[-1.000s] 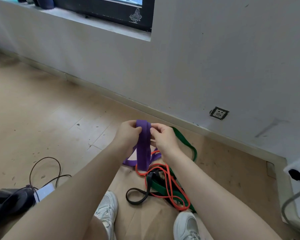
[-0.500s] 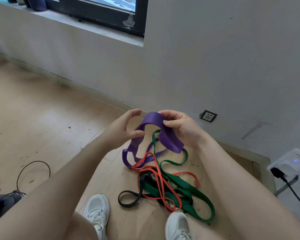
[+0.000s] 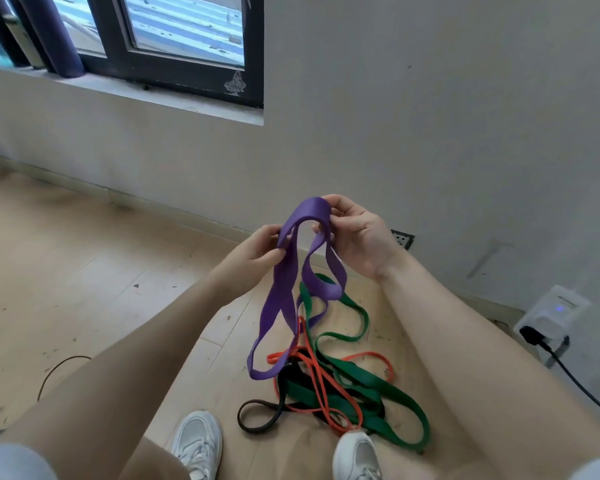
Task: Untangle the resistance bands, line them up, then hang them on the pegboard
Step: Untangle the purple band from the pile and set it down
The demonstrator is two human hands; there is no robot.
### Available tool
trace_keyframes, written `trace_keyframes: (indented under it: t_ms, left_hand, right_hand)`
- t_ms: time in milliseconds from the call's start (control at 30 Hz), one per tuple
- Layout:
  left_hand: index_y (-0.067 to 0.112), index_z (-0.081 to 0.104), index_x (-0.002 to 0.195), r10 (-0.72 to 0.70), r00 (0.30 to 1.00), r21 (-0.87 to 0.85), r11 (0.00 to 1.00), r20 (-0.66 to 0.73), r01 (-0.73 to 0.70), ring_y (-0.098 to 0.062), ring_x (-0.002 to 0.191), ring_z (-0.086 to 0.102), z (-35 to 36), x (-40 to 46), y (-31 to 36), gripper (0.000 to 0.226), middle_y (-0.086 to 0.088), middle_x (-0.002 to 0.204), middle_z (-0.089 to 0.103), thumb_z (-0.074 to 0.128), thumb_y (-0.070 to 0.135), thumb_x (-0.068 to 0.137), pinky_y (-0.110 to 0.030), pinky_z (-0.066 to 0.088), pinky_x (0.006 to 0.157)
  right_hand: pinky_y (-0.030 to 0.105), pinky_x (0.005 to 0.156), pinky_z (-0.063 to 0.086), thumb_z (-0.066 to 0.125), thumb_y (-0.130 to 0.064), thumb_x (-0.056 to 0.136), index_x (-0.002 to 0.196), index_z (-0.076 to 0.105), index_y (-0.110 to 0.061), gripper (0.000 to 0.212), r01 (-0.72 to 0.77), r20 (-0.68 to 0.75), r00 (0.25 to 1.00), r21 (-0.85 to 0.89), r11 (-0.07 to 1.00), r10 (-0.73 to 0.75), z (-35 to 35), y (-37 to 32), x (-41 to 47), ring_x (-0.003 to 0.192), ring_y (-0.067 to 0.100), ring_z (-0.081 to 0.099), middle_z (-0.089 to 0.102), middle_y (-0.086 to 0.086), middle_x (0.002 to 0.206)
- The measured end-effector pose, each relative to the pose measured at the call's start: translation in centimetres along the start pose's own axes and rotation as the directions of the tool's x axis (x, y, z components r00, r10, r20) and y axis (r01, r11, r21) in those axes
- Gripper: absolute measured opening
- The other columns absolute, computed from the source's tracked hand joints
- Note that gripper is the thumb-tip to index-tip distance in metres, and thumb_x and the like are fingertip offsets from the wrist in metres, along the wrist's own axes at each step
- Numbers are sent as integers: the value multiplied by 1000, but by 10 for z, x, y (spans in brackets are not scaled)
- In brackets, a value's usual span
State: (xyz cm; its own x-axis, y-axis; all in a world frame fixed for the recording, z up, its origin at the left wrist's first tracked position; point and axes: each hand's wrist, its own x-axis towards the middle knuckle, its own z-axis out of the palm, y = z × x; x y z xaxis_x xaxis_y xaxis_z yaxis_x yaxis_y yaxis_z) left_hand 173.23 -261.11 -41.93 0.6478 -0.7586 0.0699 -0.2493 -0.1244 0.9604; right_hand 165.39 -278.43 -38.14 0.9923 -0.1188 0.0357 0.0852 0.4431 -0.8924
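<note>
My hands are both up in front of me on the purple band (image 3: 286,292): my right hand (image 3: 355,237) pinches the top of its loop between thumb and fingertips, and my left hand (image 3: 257,252) pinches the strand just below and to the left. The rest hangs down between my forearms, its lower loops still threaded into the pile on the floor (image 3: 66,289). There the green band (image 3: 371,379), the thin orange band (image 3: 321,379) and the black band (image 3: 257,415) cross one another near my shoes. If I pull upward now, I reckon the purple loop could drag the orange one along and tighten the knot.
</note>
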Motion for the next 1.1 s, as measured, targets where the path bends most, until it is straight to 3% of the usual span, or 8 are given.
trace_keyframes:
  t_ms: [167,300,433,567,700,867,967,1100]
  left_hand:
    - [17,57,117,272,919,277,941,-285,-193,7,74,54,-4,-1,34,26,7,88,62,43,10,97,-7,40,68]
    - [5,59,118,478,794,541,809,-377,-230,3,77,50,-28,-9,54,28,1,92,57,56,8,91,1,35,69]
    - [18,59,120,286,901,388,909,-326,-149,4,72,53,-30,-20,51,29,11,85,57,56,15,92,-5,40,68]
    - [33,46,124,46,988,155,988,-150,-22,3,81,62,-10,-29,33,34,10,100,62,52,17,94,-14,50,70]
    - [30,42,125,1,982,-40,999,-189,-8,-10,93,64,5,-29,24,35,5,107,63,51,16,94,-21,55,74]
    - [19,48,119,61,960,235,972,-273,5,-16,79,58,5,-31,15,35,-1,86,54,60,11,88,-25,50,68]
    - [8,55,114,193,906,472,881,-375,8,-22,92,49,-18,-29,19,29,-1,89,52,60,6,86,-32,44,82]
    - [18,61,104,163,924,380,925,-345,-21,-15,83,53,-55,-29,44,28,3,87,60,72,13,79,-19,41,73]
  right_hand:
    - [18,54,49,28,9,91,93,55,-5,30,95,-15,995,59,994,-94,13,-34,6,55,10,61,66,0,64]
    - [18,57,45,28,7,85,85,58,-5,32,66,-54,995,-278,958,-84,18,-56,15,58,8,57,64,0,66]
    - [22,53,30,39,-14,63,70,58,-8,21,6,-100,993,-505,863,-66,30,-62,20,52,9,38,45,1,60]
    - [23,57,29,46,-21,68,75,52,-14,12,7,70,997,-510,860,34,47,-50,19,57,8,34,41,-3,63]
    - [22,62,33,52,-21,74,80,57,-14,11,8,99,995,-363,932,30,53,-34,16,62,8,40,49,-4,67]
    - [24,64,32,48,-11,79,79,60,-12,12,-5,22,1000,-91,996,7,48,-21,10,62,10,41,54,-4,63]
    - [25,61,29,40,-6,83,78,56,-9,18,23,-108,994,21,1000,-20,41,-22,4,58,11,39,50,-3,57]
    - [26,61,29,43,-7,74,81,56,-7,15,53,-180,983,78,996,-38,27,-27,-3,58,13,38,46,1,60]
